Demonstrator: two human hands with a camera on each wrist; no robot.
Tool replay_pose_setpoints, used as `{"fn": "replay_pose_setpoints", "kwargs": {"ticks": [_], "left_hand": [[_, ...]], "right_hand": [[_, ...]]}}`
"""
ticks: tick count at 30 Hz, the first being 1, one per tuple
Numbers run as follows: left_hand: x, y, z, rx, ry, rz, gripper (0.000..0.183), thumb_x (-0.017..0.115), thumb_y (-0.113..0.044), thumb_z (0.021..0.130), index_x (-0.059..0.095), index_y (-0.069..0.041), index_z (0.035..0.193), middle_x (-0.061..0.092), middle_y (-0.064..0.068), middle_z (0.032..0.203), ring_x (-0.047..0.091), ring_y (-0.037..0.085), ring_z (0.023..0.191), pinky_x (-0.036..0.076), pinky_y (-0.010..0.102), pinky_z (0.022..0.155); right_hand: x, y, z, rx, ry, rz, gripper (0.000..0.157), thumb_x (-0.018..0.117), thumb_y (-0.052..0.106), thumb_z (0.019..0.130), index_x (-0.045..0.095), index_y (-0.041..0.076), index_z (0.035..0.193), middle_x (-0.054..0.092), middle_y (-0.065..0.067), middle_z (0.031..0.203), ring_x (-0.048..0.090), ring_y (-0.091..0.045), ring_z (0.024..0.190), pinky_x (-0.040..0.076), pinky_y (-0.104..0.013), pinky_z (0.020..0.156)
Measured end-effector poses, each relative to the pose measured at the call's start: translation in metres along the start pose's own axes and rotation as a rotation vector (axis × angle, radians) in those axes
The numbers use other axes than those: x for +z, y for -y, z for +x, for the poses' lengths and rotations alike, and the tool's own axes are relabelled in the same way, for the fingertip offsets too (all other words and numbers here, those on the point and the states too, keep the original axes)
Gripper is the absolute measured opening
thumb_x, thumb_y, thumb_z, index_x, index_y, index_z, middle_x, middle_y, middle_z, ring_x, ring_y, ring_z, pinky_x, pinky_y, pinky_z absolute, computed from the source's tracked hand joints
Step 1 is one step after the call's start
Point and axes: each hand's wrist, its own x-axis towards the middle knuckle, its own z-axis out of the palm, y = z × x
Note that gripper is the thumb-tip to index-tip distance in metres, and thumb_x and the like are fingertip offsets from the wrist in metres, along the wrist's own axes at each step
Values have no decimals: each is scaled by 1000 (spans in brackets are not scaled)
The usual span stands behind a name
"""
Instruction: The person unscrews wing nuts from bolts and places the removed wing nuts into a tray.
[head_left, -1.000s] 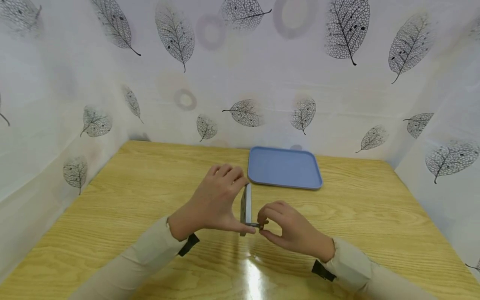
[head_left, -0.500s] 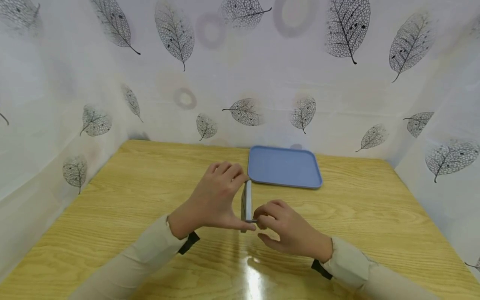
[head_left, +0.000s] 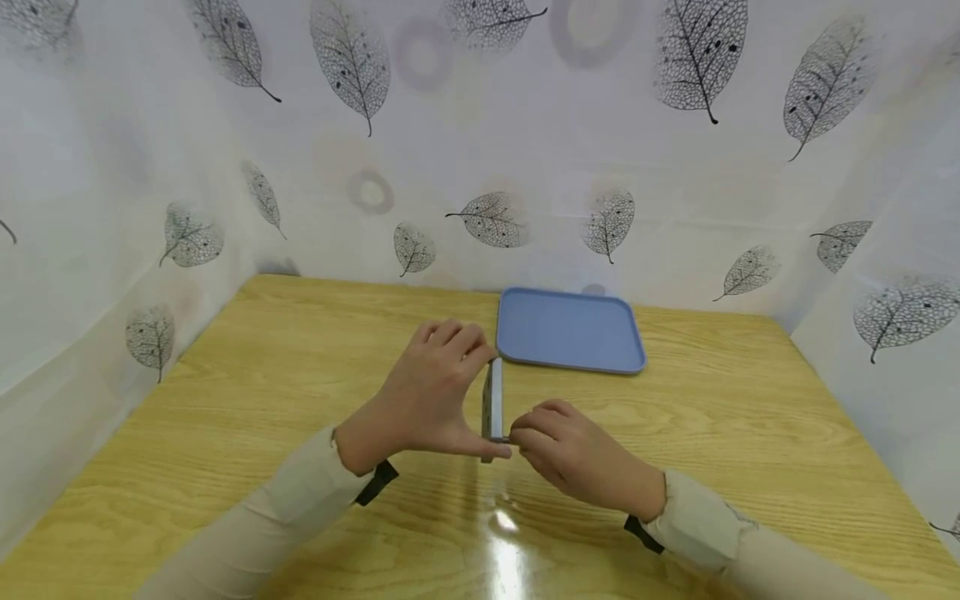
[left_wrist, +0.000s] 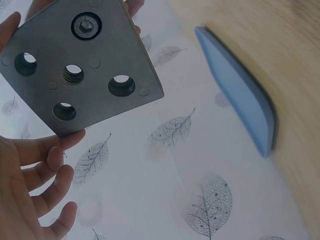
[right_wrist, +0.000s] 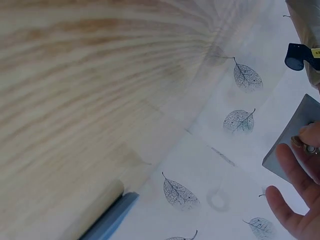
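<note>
In the head view my left hand (head_left: 431, 400) holds a square grey metal plate (head_left: 492, 404) on edge above the table, gripping it between thumb and fingertips at opposite edges. The left wrist view shows several round holes in this plate (left_wrist: 95, 62), the middle one threaded. A hex-socket bolt (left_wrist: 86, 26) sits in the hole nearest the top, its head facing the left palm. On the plate's other side my right hand (head_left: 585, 458) works at the bolt's end. There its fingertips pinch a small brass-coloured piece (right_wrist: 296, 142), mostly hidden by the fingers, beside a ring-shaped end.
A shallow blue tray (head_left: 570, 331) lies at the back of the wood-grain table (head_left: 337, 333), beyond the hands. White leaf-print cloth (head_left: 322, 183) hangs behind the table and along both sides.
Half a second ago the right thumb was spread away from the fingers; now the fingers and thumb are together again at the bolt's end. The left hand keeps its grip on the plate.
</note>
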Motion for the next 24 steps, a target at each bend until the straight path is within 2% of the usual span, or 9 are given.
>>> {"fn": "replay_pose_setpoints", "kwargs": {"ticks": [2,6,9,11,14,16,20,22,24], "left_hand": [[0,0,0,0,-1,0,90,64,-85,45,64,-13,98,51,-1,95,47,19,90,40,37,83],[0,0,0,0,0,-6,89,64,-85,46,64,-13,98,51,-1,94,47,18,90,39,38,83],[0,0,0,0,4,-11,89,63,-85,46,63,-13,98,51,-1,94,47,18,90,39,37,83],[0,-1,0,1,3,-12,88,63,-85,47,63,-14,98,51,-1,94,47,18,90,39,37,83],[1,-1,0,5,0,-10,88,63,-86,47,63,-14,97,51,-1,94,46,18,90,39,37,83],[1,-1,0,7,-3,-13,88,63,-85,47,63,-14,97,51,-1,94,46,18,89,39,37,83],[2,-1,0,5,2,-16,88,63,-85,47,63,-14,97,51,-1,94,47,18,89,39,37,82],[2,0,0,3,4,-16,87,64,-85,46,62,-14,97,51,-1,95,47,18,90,39,37,82],[2,0,0,2,6,-19,88,65,-85,45,62,-14,97,51,-1,96,47,18,90,39,36,82]], "right_hand": [[0,-1,0,29,-7,37,9,60,9,90,57,8,99,60,0,94,59,-12,85,48,-30,82],[1,-2,-1,90,-9,88,31,75,3,76,53,9,97,58,1,93,57,-12,83,48,-29,80],[2,-3,0,100,-23,88,17,67,7,84,53,10,91,60,1,93,58,-11,82,48,-29,78],[2,-3,0,96,-29,75,7,56,13,91,52,11,86,61,1,94,58,-12,82,48,-28,78],[3,-2,0,75,-33,63,19,41,17,95,51,12,81,63,0,96,59,-13,85,48,-28,78],[3,-1,0,76,-14,61,21,38,17,96,52,12,80,62,0,97,58,-12,86,47,-28,78],[2,-1,-1,72,13,79,8,55,13,91,53,13,83,62,1,98,58,-13,87,47,-29,79],[1,-1,-2,64,23,90,13,65,11,85,53,14,84,61,1,98,58,-13,87,47,-30,80],[0,0,-2,68,40,112,15,67,14,84,52,14,84,61,1,98,58,-12,88,48,-30,81]]}}
